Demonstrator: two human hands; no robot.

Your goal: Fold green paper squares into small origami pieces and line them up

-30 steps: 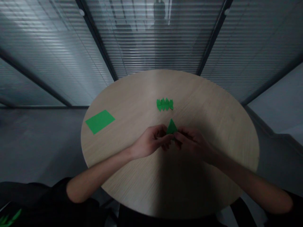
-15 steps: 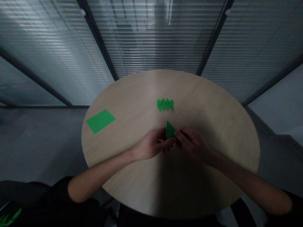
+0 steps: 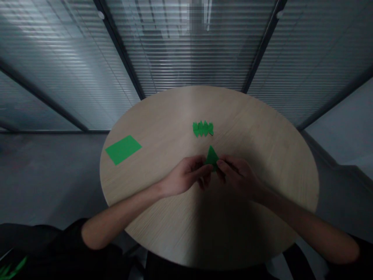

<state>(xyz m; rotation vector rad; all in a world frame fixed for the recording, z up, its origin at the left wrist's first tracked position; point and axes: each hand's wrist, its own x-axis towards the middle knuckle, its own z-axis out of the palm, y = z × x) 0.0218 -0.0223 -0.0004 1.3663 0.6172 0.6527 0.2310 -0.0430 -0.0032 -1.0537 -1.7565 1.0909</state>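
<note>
A small green paper triangle (image 3: 211, 158) stands point-up between my hands, its lower part hidden by my fingers. My right hand (image 3: 238, 177) pinches it from the right side. My left hand (image 3: 186, 175) holds its lower left edge with the fingertips. Farther up the table lies a folded green paper strip (image 3: 203, 129) with a zigzag outline. A flat rectangular green paper sheet (image 3: 123, 150) lies near the left rim, away from both hands.
The round light-wood table (image 3: 256, 155) fills the middle of the view. Glass walls with slatted blinds (image 3: 186, 50) stand behind it. Some green pieces (image 3: 8, 269) show at the bottom left corner, against dark clothing.
The green triangle has risen slightly and turned, its tip now leaning right. My left hand has shifted up along its edge, with the fingers curled more.
</note>
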